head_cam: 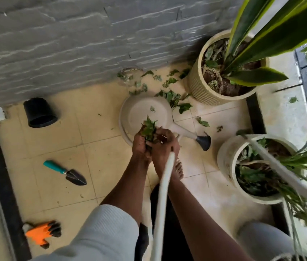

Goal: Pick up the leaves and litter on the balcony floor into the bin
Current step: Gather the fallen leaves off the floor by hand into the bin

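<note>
Both hands, left hand (pixel 141 144) and right hand (pixel 163 146), fingers curled around leaf bunch (pixel 149 129); cupped together to prevent spillage.

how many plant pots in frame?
3. One ribbed cream pot top right by the wall, one white pot lower right, one empty black pot on its side at left. Others may sit beyond the right edge.

Both forearms outstretched, left hand (pixel 141 143) and right hand (pixel 165 146) cupped together around a bunch of leaves (pixel 149 128)
</note>
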Demonstrator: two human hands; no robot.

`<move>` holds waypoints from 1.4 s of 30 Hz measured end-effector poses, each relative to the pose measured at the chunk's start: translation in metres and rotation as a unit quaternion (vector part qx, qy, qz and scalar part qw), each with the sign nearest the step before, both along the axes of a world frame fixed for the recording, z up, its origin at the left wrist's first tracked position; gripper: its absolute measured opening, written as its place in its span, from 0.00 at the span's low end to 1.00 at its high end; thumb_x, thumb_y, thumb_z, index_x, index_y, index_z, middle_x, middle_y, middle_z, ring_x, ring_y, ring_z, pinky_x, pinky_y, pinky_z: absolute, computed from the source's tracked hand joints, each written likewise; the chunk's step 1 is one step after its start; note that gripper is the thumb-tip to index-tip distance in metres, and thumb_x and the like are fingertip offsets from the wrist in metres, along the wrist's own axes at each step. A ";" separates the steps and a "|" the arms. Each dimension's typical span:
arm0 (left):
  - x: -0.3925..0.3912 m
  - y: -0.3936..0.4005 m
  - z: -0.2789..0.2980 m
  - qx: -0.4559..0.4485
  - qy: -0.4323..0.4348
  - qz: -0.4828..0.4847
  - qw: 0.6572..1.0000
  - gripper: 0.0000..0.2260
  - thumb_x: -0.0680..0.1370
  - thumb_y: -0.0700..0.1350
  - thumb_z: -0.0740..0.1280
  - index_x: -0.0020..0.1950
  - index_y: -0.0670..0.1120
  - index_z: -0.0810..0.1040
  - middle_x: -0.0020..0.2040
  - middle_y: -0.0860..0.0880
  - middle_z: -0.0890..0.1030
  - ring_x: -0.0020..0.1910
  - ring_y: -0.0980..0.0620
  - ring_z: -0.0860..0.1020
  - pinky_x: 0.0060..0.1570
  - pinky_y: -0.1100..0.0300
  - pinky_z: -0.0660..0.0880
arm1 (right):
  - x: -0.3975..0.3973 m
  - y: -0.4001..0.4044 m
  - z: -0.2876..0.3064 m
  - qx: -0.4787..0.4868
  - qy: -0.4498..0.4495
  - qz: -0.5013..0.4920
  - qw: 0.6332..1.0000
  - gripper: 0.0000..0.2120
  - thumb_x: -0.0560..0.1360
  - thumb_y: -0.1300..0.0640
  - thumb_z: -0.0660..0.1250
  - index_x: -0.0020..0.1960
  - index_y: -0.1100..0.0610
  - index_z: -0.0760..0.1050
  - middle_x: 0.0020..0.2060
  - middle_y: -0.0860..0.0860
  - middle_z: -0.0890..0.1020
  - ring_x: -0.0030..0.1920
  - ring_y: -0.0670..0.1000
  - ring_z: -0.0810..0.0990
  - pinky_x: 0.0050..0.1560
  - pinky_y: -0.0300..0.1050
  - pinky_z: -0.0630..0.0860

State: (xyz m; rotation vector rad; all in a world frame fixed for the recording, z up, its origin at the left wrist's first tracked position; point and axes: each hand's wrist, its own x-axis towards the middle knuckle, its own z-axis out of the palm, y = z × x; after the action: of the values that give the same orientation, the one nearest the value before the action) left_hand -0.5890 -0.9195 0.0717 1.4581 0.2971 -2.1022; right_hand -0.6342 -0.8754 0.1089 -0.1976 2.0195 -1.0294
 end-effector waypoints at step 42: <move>0.072 -0.113 -0.064 0.000 -0.025 -0.066 0.998 0.17 0.79 0.54 0.66 0.34 0.48 0.70 0.26 0.52 0.72 0.21 0.57 0.69 0.16 0.66 0.60 | -0.009 -0.044 -0.089 0.080 0.203 0.184 0.958 0.18 0.75 0.61 0.70 0.64 0.59 0.77 0.60 0.56 0.76 0.50 0.53 0.80 0.53 0.50 0.80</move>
State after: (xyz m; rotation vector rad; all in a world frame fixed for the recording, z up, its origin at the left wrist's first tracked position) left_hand -0.5173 -1.0325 0.0073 1.5662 0.1866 -2.1636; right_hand -0.6436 -0.9192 0.0201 -0.7186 2.3009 -0.6200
